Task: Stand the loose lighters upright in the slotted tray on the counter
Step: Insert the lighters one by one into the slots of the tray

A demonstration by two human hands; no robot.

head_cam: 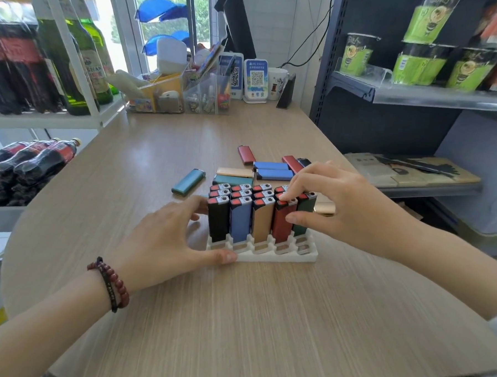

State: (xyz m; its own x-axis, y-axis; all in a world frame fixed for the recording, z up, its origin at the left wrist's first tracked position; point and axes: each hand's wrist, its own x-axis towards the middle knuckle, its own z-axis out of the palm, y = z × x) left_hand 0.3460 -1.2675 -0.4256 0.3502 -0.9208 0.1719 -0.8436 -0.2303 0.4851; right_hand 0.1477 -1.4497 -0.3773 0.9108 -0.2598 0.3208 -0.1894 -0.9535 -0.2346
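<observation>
A white slotted tray (pixel 269 257) sits mid-counter with several lighters standing upright in it; black, blue, gold, red and dark green ones fill the occupied row nearest me. My left hand (pixel 169 239) holds the tray's left end, thumb along its front edge. My right hand (pixel 335 204) reaches over the right side, its fingers pinching the red lighter (pixel 282 223) in the fourth column, beside the dark green lighter (pixel 304 217). Loose lighters lie flat behind the tray: a teal one (pixel 188 182), a gold one (pixel 234 172), blue ones (pixel 274 171), red ones (pixel 246 154). Another gold lighter (pixel 325 208) lies under my right hand.
Clear organiser boxes (pixel 183 94), QR code stands (pixel 256 79) and a mug (pixel 277 83) line the counter's far end. A bottle rack (pixel 61 63) stands at left, and a dark shelf unit (pixel 419 93) with green cups at right. The tray's nearest slot row holds no lighters.
</observation>
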